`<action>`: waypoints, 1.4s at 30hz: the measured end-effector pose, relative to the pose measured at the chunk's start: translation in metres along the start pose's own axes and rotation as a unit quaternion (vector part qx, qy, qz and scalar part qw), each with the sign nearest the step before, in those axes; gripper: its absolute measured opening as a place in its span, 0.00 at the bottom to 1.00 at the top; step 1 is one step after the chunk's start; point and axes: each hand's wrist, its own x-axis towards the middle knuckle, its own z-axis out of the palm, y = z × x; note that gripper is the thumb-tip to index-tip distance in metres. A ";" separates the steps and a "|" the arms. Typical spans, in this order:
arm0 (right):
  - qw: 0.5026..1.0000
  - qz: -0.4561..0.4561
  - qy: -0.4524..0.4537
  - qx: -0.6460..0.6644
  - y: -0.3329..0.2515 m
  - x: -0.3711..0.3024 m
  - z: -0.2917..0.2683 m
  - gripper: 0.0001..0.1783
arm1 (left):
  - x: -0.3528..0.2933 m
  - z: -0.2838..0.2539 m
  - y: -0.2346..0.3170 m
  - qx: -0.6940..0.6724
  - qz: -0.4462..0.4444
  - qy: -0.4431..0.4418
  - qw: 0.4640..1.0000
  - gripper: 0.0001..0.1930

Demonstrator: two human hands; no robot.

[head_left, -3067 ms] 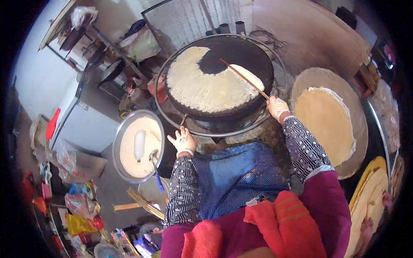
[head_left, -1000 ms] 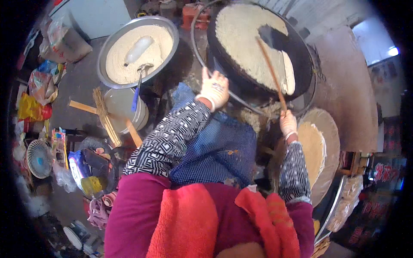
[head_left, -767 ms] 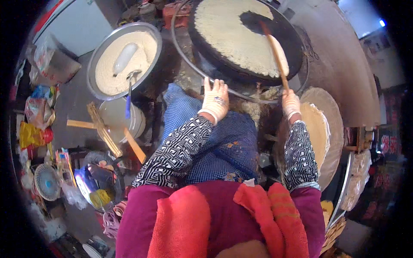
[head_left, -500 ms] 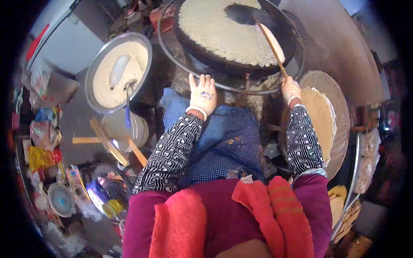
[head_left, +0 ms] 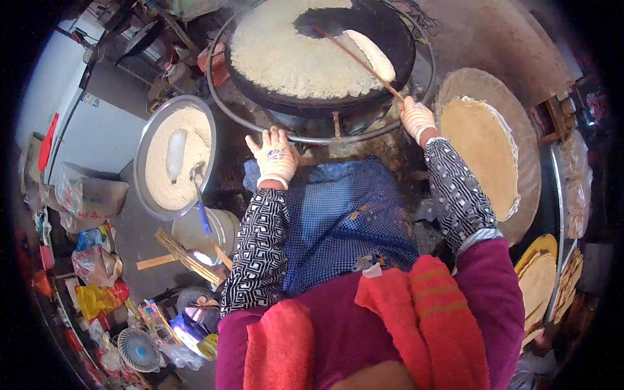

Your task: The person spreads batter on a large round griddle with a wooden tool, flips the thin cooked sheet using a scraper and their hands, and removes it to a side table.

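Note:
My right hand [head_left: 417,118], in a pale work glove, is closed round the end of a thin wooden batter scraper [head_left: 357,58]. The scraper slants over a round black griddle [head_left: 393,39] and lies along a thick pale roll of batter [head_left: 372,54]. A thin sheet of batter [head_left: 279,55] covers the griddle's left and near parts; dark surface shows at the top and right. My left hand [head_left: 275,157], gloved too, has its fingers stretched and spread at the metal ring [head_left: 305,140] round the griddle.
At left, a metal basin [head_left: 141,162] holds pale batter, a clear scoop and a blue-handled ladle. Below it stand a bucket [head_left: 224,227] and a straw brush [head_left: 188,257]. Thin round pancakes [head_left: 478,153] lie on a covered round board at right; more [head_left: 538,286] are stacked nearer me.
The scraper has swung with my right hand, and the batter roll now sits farther in from the griddle's right edge, with more dark surface bared there. My left hand stays at the ring. The view has shifted.

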 end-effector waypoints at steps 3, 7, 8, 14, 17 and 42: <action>0.998 0.052 0.017 0.014 0.016 0.010 -0.003 0.19 | 0.008 -0.003 0.001 0.014 0.004 -0.004 1.000 0.30; 0.999 -0.036 0.018 0.006 -0.011 -0.011 -0.010 0.20 | 0.006 0.005 -0.016 -0.031 -0.021 0.012 0.999 0.29; 0.998 -0.060 -0.005 -0.025 -0.011 -0.010 0.001 0.21 | 0.008 0.013 -0.023 -0.020 -0.025 0.029 0.999 0.29; 1.000 0.013 0.006 0.011 -0.005 -0.006 -0.011 0.20 | 0.018 -0.006 -0.032 0.032 -0.067 -0.018 0.997 0.26; 0.995 -0.098 0.005 0.004 -0.017 -0.033 -0.007 0.17 | 0.009 -0.030 -0.009 0.001 -0.038 0.014 0.999 0.24; 0.998 -0.026 0.044 0.029 0.008 0.002 0.000 0.16 | -0.017 0.006 0.039 0.017 0.039 0.067 0.997 0.30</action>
